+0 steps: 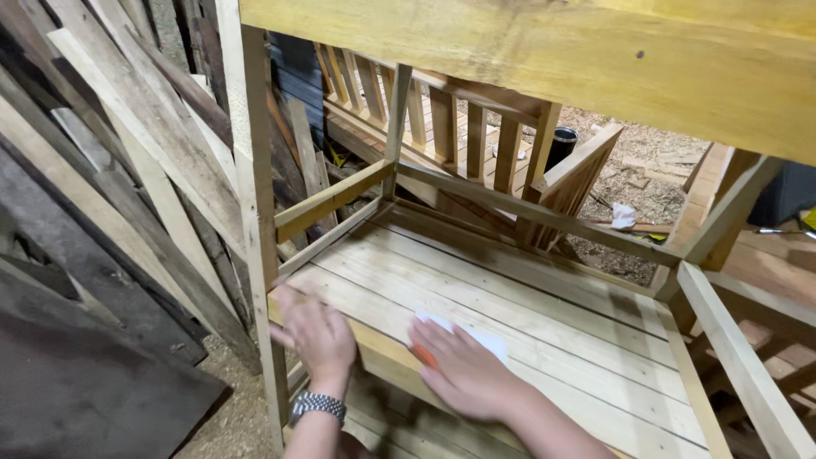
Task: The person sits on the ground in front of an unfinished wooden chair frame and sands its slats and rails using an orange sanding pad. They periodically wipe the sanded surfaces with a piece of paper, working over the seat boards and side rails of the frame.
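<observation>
Right hand [466,370]: lay flat, fingers together, pressed on a white sheet [476,337] with an orange block [424,354] showing beneath it, against the slatted shelf [544,323] of a pale wooden frame.
Left hand [316,333]: fingers curled over the shelf's front edge beside the corner post [257,212], gripping it; metal wristwatch [316,405] on the wrist.
Sheet and block: near the front of the shelf, between the two hands.
Overhead: broad yellow plank [544,59] forming the frame's top.
Left of frame: leaning boards [127,153], stacked loose.
Behind: slatted railing [442,123], dark bucket [561,144], sawdust-strewn floor [637,183].
Risk, judged: raw slat edges could splinter a bare palm if the sheet slipped; a jolt to the frame might disturb the leaning boards.
</observation>
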Demonstrator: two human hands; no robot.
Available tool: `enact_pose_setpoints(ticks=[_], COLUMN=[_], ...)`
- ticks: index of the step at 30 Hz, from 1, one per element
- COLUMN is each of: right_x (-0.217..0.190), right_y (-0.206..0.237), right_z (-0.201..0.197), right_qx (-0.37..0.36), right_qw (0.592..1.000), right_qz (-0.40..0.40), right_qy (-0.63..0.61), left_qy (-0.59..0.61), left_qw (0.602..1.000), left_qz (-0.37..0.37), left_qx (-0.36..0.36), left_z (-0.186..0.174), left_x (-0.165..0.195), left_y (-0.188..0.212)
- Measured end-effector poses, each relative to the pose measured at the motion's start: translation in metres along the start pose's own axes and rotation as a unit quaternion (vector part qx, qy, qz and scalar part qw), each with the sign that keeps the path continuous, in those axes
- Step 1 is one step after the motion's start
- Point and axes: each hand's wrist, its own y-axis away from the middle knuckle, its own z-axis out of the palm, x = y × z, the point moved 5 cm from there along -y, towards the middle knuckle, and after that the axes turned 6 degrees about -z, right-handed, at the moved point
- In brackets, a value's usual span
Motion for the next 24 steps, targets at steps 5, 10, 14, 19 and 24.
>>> enact_pose_setpoints(ticks=[5,10,14,19,24], right_x=[0.003,-0.016,-0.016,0.005,-0.004], right_y=[-0.020,-0.115,-0.115,-0.045,-0.092], right_z=[0.006,-0.004,-0.010,-0.003,0.004], right_qx=[-0.043,0.002,0.007,-0.041,-0.030], right_qw=[0.999,0.999,0.998,0.998,0.999], right_qz=[0.002,-0.021,-0.018,0.012,-0.026], right_qy=[-0.014,-0.029,-0.059,-0.046,-0.034], left_qy=[0.306,0.210,0.085,0.075,0.114], left_qw=[0.891,0.949,0.996,0.990,0.988], left_qz=[-0.334,-0.234,0.026,0.118,0.099], left_qx=[-0.029,0.016,0.022,0.001,0.024], left_z=[0.040,0.040,0.029,0.033,0.033], left_x=[-0.021,-0.025,-0.026,-0.035,-0.036], left_y=[0.018,0.015,-0.007,-0.016,-0.016])
